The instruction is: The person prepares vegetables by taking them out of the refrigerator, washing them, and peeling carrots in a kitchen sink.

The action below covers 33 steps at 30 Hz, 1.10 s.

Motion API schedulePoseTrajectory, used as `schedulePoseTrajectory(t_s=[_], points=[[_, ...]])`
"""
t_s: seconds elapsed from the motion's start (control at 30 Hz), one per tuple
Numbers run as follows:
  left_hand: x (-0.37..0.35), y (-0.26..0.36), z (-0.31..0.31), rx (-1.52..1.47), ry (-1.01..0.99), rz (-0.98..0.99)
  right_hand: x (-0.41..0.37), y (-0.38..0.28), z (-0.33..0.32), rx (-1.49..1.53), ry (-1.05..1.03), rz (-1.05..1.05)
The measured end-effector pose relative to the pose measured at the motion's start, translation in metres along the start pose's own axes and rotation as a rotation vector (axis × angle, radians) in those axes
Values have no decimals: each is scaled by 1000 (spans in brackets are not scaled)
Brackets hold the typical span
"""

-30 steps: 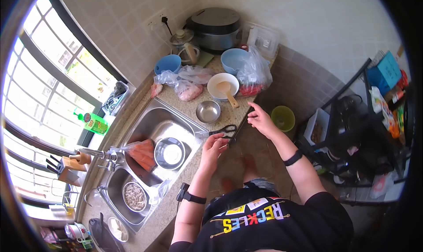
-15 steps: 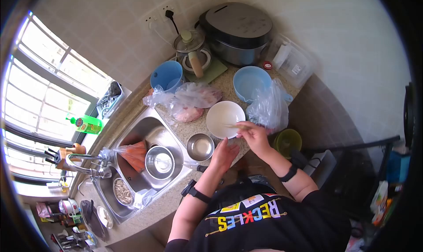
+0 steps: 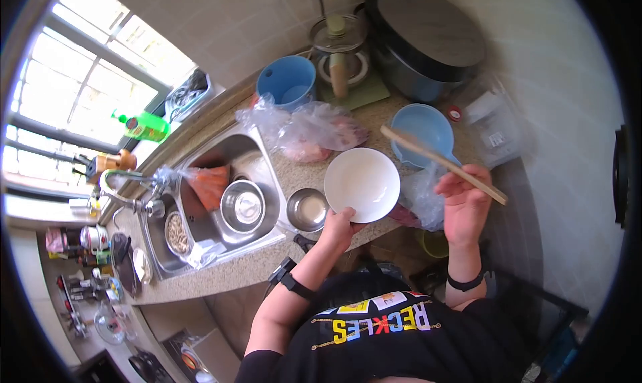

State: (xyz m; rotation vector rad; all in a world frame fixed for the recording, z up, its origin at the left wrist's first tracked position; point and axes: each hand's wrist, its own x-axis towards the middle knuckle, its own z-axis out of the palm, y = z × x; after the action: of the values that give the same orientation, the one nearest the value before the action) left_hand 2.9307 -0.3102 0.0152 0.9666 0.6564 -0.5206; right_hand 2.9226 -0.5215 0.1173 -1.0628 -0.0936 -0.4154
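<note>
My left hand (image 3: 340,228) grips the near rim of a white bowl (image 3: 363,182), thumb over the edge. The bowl looks bare inside and tilts a little toward me. In my right hand (image 3: 467,199), raised to the right of the bowl, are wooden chopsticks (image 3: 428,154), held close together and pointing up and left; I cannot make out each stick. Left of the bowl stands a small metal bowl (image 3: 307,210) with something pale in it. Behind the chopsticks sits a light blue bowl (image 3: 422,134). A clear plastic bag (image 3: 426,197) lies between the white bowl and my right hand.
Bagged raw meat (image 3: 311,139) lies behind the white bowl, near a blue tub (image 3: 287,82). A glass kettle (image 3: 339,55) and a large cooker (image 3: 424,38) stand at the back. The sink (image 3: 234,150) at left holds a metal basin (image 3: 242,206) and bagged carrots (image 3: 208,185).
My left hand has taken hold of the white bowl's rim. My right hand has lifted the chopsticks out of the bowl and moved right. The camera view has shifted.
</note>
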Motion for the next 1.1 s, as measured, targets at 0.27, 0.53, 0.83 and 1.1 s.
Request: schedulePoseTrajectory(t_s=[0.27, 0.53, 0.83, 1.1], points=[[-75, 54, -87, -108, 114, 270, 6, 16, 60, 12, -213, 77], [-106, 105, -227, 915, 1007, 1109, -47, 34, 123, 131, -421, 304], [-146, 136, -333, 1307, 1052, 1501, -164, 57, 218, -221, -624, 171], [-186, 111, -413, 365, 727, 1111, -236, 84, 316, -15, -676, 353]])
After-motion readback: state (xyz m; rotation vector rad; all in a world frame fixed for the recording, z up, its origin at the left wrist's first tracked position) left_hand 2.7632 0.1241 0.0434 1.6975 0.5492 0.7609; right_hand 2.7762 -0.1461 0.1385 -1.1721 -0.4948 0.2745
